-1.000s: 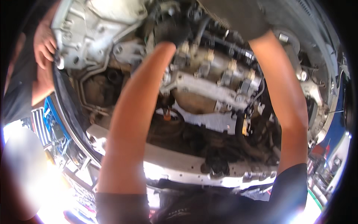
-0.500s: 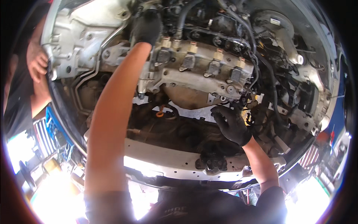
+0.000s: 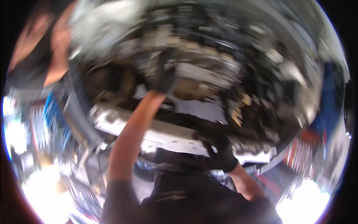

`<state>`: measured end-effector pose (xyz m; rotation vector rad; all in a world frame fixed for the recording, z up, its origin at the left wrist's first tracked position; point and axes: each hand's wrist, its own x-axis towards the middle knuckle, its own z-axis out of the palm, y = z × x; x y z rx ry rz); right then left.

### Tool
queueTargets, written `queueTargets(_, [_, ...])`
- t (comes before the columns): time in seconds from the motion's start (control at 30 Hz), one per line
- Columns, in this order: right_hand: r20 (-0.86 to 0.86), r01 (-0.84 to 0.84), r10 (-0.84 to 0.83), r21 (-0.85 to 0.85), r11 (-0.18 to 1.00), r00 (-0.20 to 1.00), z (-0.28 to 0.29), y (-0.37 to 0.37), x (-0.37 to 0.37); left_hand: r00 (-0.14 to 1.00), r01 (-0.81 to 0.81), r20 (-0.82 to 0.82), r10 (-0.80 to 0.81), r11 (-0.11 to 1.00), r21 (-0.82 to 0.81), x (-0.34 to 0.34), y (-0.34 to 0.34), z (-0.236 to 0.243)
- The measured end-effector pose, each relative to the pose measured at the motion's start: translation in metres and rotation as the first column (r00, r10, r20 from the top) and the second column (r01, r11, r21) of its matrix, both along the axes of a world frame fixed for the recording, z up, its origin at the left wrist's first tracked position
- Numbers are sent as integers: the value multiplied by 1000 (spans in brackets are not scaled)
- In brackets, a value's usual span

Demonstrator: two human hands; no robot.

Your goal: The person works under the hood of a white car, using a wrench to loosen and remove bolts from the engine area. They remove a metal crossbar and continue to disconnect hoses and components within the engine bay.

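Observation:
Motion smears the whole view. My left hand (image 3: 164,72), in a black glove, is over the left end of the engine (image 3: 203,74), beside its pale cover. Its fingers are too blurred to show what they touch. Lower down, my right hand (image 3: 220,151), also black-gloved, is at the pale front crossmember (image 3: 175,140) of the engine bay, close to my body. A dark part at the middle of that crossmember merges with the right fingers, so I cannot make out whether they hold anything.
Another person's arm (image 3: 59,48) is at the bay's left edge. Dark hoses and parts crowd the right side, near some yellowish pieces (image 3: 238,110). A blue panel (image 3: 328,97) stands at far right, and a blue object (image 3: 56,115) at left.
The view has shifted and blurred. My left hand has come nearer from the far left of the engine. My right hand has drawn back from below the engine to the front crossmember.

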<state>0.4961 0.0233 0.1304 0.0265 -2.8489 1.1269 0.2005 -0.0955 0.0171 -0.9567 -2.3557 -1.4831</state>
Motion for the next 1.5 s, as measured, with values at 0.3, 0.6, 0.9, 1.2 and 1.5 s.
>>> queueTargets(0.3, [-124,500,-502,-44,865,856,38,46,134,971,77,-106,-212,705,-705,197,-54,77])
queueTargets(0.6, [-240,699,-659,166,696,713,-41,75,251,989,-5,-113,-94,748,-664,200,-61,65])
queueTargets(0.9, [-416,637,-533,161,754,737,-49,73,261,980,-101,-194,-47,721,-686,202,-61,59])
queueTargets(1.2, [-524,596,-669,-334,730,526,-51,68,270,968,-162,-251,-24,706,-689,199,-62,52])
queueTargets(1.5, [-165,763,-941,-552,336,295,-69,107,317,981,-154,-190,29,709,-688,200,-58,47])
